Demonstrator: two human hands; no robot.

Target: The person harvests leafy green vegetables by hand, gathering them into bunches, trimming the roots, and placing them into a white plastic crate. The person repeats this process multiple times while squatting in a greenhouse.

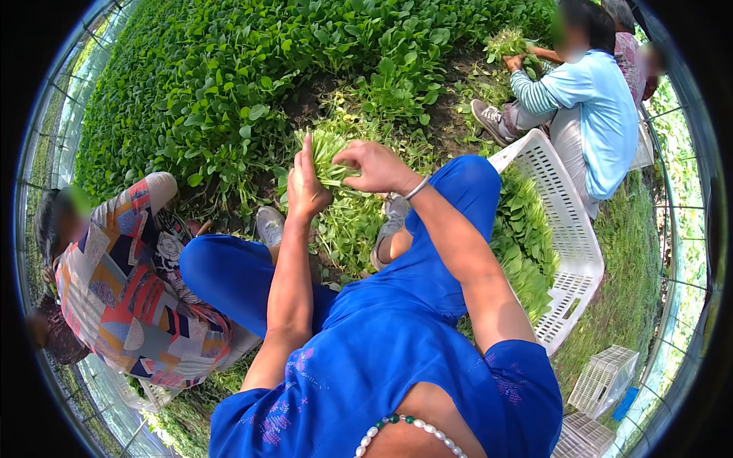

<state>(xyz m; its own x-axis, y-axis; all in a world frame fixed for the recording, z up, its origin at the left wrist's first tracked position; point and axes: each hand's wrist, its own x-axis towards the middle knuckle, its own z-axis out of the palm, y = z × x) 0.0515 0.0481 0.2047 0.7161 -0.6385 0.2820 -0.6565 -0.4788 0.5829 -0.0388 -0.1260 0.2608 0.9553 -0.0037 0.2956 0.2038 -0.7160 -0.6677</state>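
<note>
A bunch of leafy greens [327, 153] with pale stems is held up between my hands, above the ground between my shoes. My left hand [306, 186] is wrapped around its left side, with one finger pointing up along it. On the right side of the bunch, the thumb and bent fingers of my right hand [378, 166] close on the stems. What lies between those fingertips is partly hidden. A white plastic crate [564, 212] stands tilted beside my right knee, with many cut greens [518, 246] stacked inside it.
Dense growing greens [229, 86] fill the ground ahead. Loose leaves [349, 223] litter the soil by my feet. A person in patterned clothing [137, 297] sits close at left. Another person in light blue [607, 114] holds greens at upper right. More crates [604, 380] stand at lower right.
</note>
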